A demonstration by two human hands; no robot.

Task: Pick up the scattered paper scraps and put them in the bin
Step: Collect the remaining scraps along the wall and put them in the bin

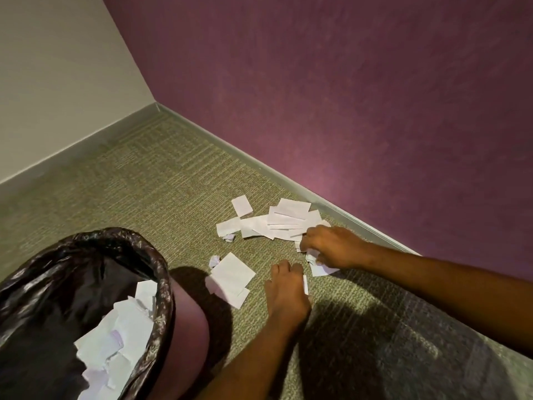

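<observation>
Head view, looking down at a room corner.

- Bin (165, 287): far to the left of both hands, at the lower left edge of the frame. It is lined with a black bag (72, 272). Torn paper (127, 327) lies heaped inside against the near wall of the bag.
- Small stack (232, 275) of white squares: flat on the carpet (161, 180), just left of the left hand and between it and the bin. A crumpled bit (214, 260) touches the stack's upper left corner.
- Left hand (288, 295): back facing up, fingers bent down toward the carpet. A thin scrap (305, 284) stands on edge against its right side. Whether the fingers pinch it cannot be told.
- Loose pile (284, 220) of overlapping white slips: on the carpet beyond the left hand, reaching the fingertips of the right hand. One separate square (241, 205) sits at the pile's left end.
- Right hand (331, 246): just right of and beyond the left hand, close to it but apart. Its fingers are curled around a bunch of scraps (315, 262), which sticks out below the palm and touches the carpet.
- Baseboard (375, 235) and purple wall (346, 96): directly behind the right hand.
</observation>
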